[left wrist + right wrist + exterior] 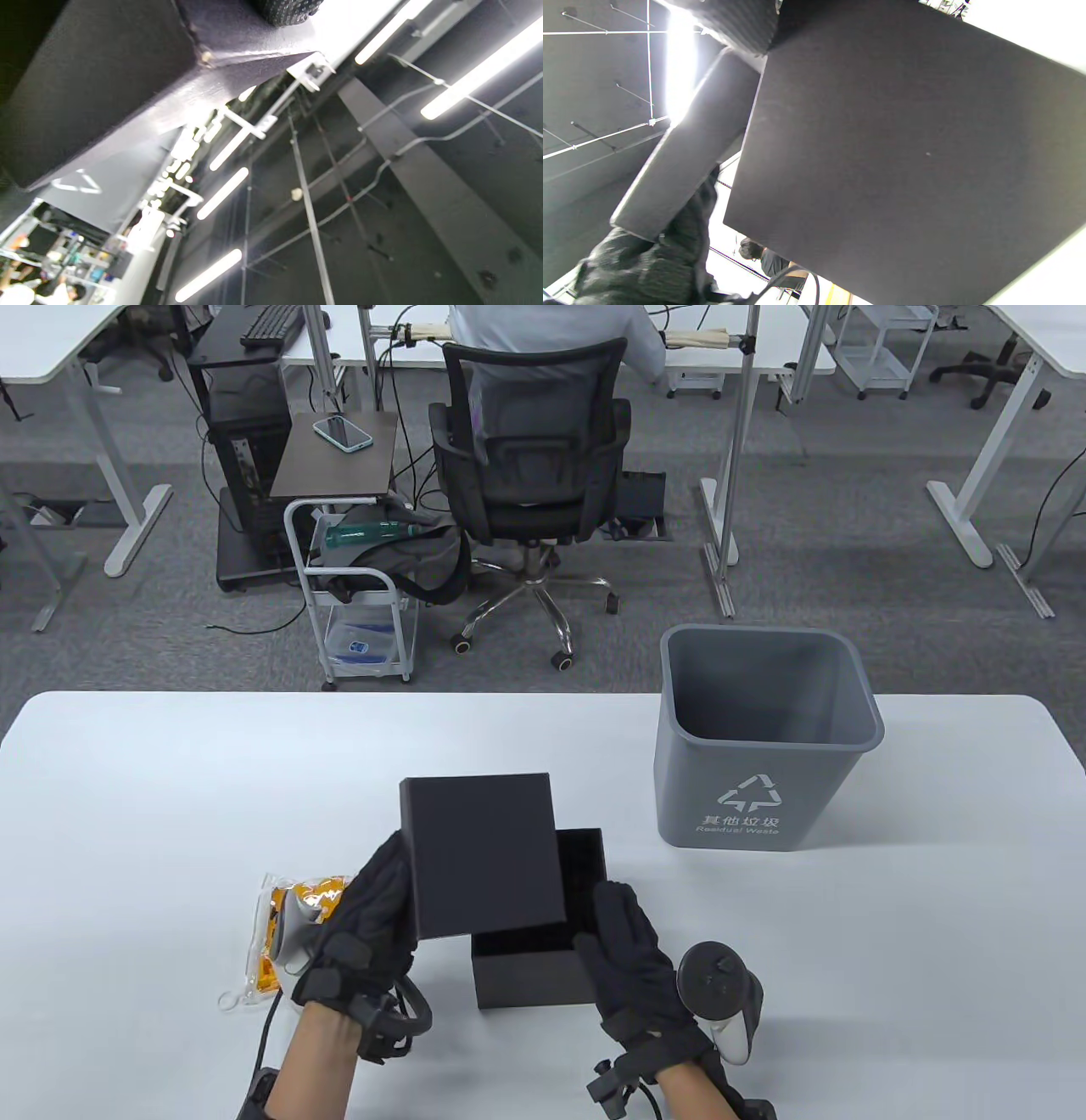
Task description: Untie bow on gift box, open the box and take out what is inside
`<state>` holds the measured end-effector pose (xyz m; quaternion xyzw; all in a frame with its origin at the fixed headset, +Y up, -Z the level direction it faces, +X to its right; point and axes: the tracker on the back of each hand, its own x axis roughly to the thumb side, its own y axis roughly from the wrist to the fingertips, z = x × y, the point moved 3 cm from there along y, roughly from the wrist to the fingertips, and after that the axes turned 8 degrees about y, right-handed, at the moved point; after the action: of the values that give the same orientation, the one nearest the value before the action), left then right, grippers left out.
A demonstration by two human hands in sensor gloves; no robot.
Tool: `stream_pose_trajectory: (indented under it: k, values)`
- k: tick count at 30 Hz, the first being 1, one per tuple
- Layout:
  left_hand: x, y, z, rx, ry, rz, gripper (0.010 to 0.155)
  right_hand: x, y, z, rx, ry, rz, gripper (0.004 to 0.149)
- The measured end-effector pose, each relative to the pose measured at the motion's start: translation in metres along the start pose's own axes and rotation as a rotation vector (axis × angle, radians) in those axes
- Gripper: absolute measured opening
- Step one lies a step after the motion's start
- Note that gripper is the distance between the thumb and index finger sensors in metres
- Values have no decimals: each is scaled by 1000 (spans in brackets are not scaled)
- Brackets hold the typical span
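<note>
the matt black rectangular cardboard lid (479,857) is off, gripped along its left edge by our left hand (365,929) and held over the open black cardboard box base (543,937) at the table's near middle. our right hand (632,963) curls over the base's right wall. we judge both parts light, stiff, and best held by the edges. an orange plastic packet (280,925) lies beside the left hand; a grey plastic waste bin (759,738) stands near, obstructing nothing.
</note>
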<state>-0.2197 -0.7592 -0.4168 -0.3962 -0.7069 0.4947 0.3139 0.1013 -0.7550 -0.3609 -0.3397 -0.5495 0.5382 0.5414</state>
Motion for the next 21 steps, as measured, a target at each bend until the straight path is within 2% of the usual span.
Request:
stream_pose_trajectory:
  k: [3, 5, 9, 12, 15, 18, 21]
  values:
    - [-11, -2, -1, 63, 4, 34, 66, -1, 0, -1, 0, 30, 4, 67]
    - [-13, -4, 2, 98, 69, 76, 64, -2, 0, -2, 2, 61, 7, 66]
    - [-10, -8, 6, 128, 317, 131, 59, -7, 0, -4, -16, 189, 4, 62]
    - [-12, -14, 16, 259, 503, 212, 57, -11, 1, -5, -11, 275, 13, 62]
    - [-18, -15, 22, 232, 609, 232, 53, -11, 1, -7, -18, 296, 9, 62]
    - [-27, -15, 17, 185, 498, 194, 54, -13, 1, -9, -33, 341, 3, 62]
    - [-32, -15, 6, 136, 510, 136, 56, -18, 0, -11, -53, 456, 14, 62]
